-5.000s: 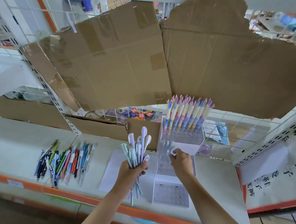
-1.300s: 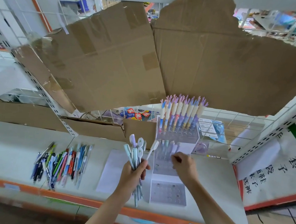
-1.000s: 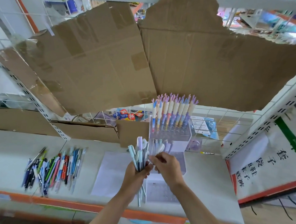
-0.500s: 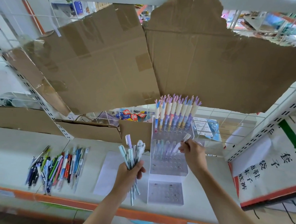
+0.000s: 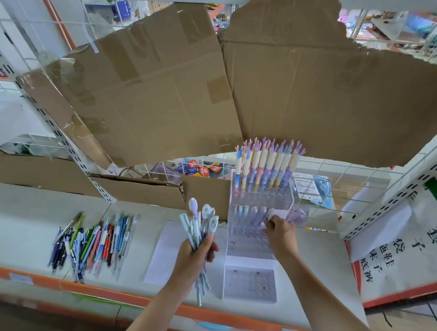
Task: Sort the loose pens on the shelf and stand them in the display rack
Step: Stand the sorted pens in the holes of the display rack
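1. You are facing a white shelf [image 5: 19, 220] with an orange front edge; torn cardboard sheets [image 5: 166, 86] are hanging across its back.

2. The clear stepped display rack [image 5: 257, 233] is standing right of the shelf's middle, reaching from near the front edge back toward the rear. Its top tier is carrying a full row of tall pastel pens [image 5: 268, 163], its middle tier is holding a partial row of pale ones, and the lowest tier by the front edge is showing bare holes.

3. A heap of loose pens [image 5: 94, 240] is lying flat on the left part of the shelf, near the front edge and well apart from the rack. A white sheet of paper [image 5: 162, 251] is lying between the heap and the rack.

4. Your left hand [image 5: 195, 257] is curling tightly round a bundle of pale pens [image 5: 201, 230], caps up, just left of the rack.

5. Your right hand [image 5: 279, 231] is pinching a single pale pen [image 5: 270, 213] by its top, at the right end of the middle tier. Whether its tip is already seated in a hole, I cannot tell.

6. You seem to be filling the middle row one pen at a time. Next, you are probably needing to let this pen settle upright, then reach across to the bundle for another matching one.
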